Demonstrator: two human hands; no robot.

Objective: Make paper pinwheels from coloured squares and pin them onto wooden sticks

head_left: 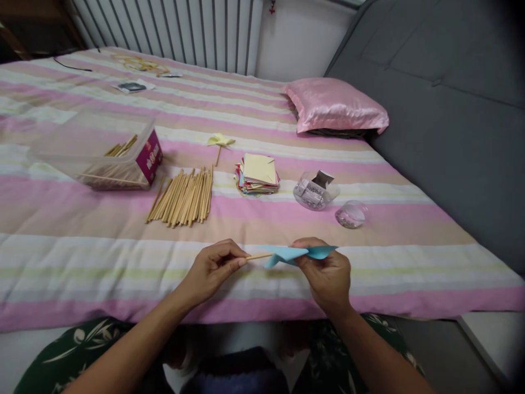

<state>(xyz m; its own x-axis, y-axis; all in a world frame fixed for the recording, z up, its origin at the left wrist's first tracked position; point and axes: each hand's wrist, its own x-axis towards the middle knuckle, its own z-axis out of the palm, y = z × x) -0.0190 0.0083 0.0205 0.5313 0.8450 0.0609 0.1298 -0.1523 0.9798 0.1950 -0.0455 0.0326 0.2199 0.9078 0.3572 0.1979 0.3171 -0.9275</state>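
Note:
My left hand (219,268) pinches one end of a thin wooden stick (259,256) above the near edge of the bed. The stick's other end meets a blue paper pinwheel (287,254), which my right hand (328,271) grips between thumb and fingers. Part of the pinwheel lies hidden behind the right fingers. Beyond my hands lie a fanned bundle of wooden sticks (184,197) and a stack of coloured paper squares (258,169). A yellow pinwheel on a stick (220,141) rests behind them.
A clear plastic box (94,142) holding more sticks stands at left. Two small clear containers, one larger (314,191) and one smaller (351,214), hold small metallic pieces at right. A pink pillow (336,104) leans near the grey headboard (435,126). Yellow ribbon (139,64) lies far back.

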